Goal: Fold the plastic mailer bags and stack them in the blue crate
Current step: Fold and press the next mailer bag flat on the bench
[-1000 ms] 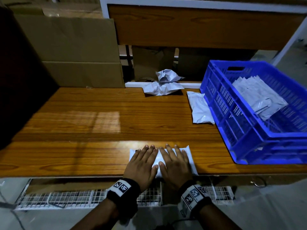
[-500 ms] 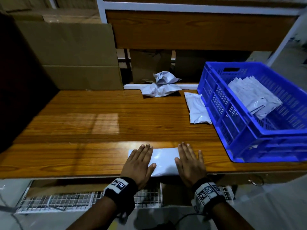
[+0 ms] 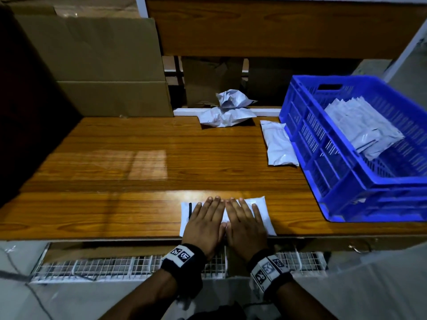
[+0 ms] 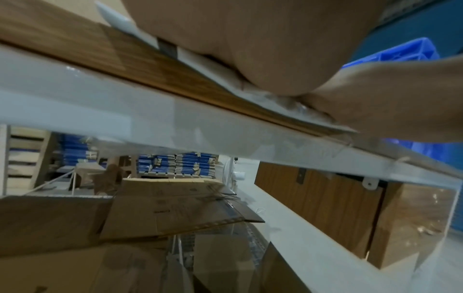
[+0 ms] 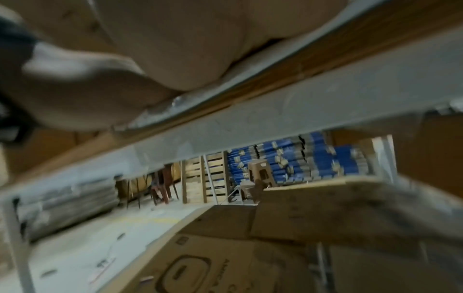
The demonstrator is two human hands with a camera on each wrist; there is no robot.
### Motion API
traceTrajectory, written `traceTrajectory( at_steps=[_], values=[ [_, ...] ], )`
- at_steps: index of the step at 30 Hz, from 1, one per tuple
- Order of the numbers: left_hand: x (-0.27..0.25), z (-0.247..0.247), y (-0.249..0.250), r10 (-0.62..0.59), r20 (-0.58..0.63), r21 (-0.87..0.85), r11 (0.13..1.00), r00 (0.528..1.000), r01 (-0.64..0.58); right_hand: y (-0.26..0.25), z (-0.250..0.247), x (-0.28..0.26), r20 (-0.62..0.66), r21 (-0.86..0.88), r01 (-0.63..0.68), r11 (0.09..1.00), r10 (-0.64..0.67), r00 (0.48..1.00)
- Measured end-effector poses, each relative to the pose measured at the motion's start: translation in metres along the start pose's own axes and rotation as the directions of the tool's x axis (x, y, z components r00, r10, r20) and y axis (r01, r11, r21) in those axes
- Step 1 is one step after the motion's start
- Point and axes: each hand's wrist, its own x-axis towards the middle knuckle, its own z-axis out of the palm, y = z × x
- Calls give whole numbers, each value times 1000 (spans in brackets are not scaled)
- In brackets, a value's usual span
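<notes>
Mailer bag (image 3: 262,212), white and flat, lies at the near edge of the wooden bench (image 3: 115,172). The left hand (image 3: 204,224) and right hand (image 3: 246,225) press on it side by side, palms down, fingers straight. To the right stands the blue crate (image 3: 346,181) with folded bags (image 3: 362,128) inside. Another folded bag (image 3: 278,144) lies just beside the crate, with crumpled bags (image 3: 227,110) behind it.
</notes>
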Motion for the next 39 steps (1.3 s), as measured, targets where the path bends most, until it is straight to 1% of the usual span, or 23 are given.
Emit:
traceTrajectory(
  at_steps=[4, 8, 11, 13, 15, 16, 18, 21, 25, 27, 29, 30, 32, 35, 37, 38, 39],
  values=[
    [2, -2, -1, 10, 26, -19, 1000, 1000, -9, 3, 8, 0, -1, -19, 22, 1000, -22, 1000],
    [2, 3, -2, 16, 5, -26, 1000, 1000, -16, 4, 9, 0, -7, -19, 29, 999, -29, 1000],
    [3, 0, -2, 11, 10, -26, 1000, 1000, -10, 4, 3, 1, 7, 14, 34, 999, -34, 999],
    [3, -2, -5, 16, 0, -83, 996, 1000, -16, 6, 2, 4, 27, 48, 44, 998, -46, 999],
    [4, -8, -10, -22, -24, -194, 981, 999, 17, 14, 0, 7, 24, 87, 60, 994, -63, 998],
    [4, -11, -13, -48, -53, -205, 978, 997, 36, 21, -2, 8, 10, 101, 49, 994, -50, 999],
    [1, -12, -22, -70, -83, -135, 989, 994, 59, 34, -6, 7, -13, 99, 16, 995, -14, 1000],
    [-2, -3, -33, -55, -22, -65, 996, 998, 54, 48, -3, -2, -18, 85, 14, 996, -12, 1000],
    [-1, -2, -34, -52, -7, -27, 998, 999, 51, 54, 6, -4, -72, 97, 25, 995, -18, 997],
    [-1, -4, -33, -55, -3, -20, 998, 998, 55, 51, 4, -3, -65, 87, 21, 996, -16, 998],
    [-2, -6, -33, -45, 4, -42, 998, 999, 46, 50, 0, -2, -22, 86, 1, 996, 1, 1000],
    [-3, -8, -34, -32, 0, -60, 998, 999, 32, 52, -3, -2, 2, 80, 1, 997, -1, 1000],
    [-9, -8, -42, 46, -22, -92, 995, 999, -48, 62, -8, -5, 56, 108, 51, 993, -57, 997],
    [-29, -9, -62, 225, -46, -74, 971, 973, -228, 79, -21, -17, 179, 109, 199, 974, -216, 960],
    [-43, -13, -74, 297, -27, -69, 952, 954, -298, 91, -27, -24, 200, 72, 298, 952, -306, 931],
    [-48, -16, -78, 312, -34, -99, 944, 949, -314, 97, -29, -25, 192, 99, 320, 942, -334, 923],
    [-52, -19, -83, 312, -54, -168, 934, 949, -316, 103, -32, -26, 157, 186, 319, 929, -349, 924]
  ],
)
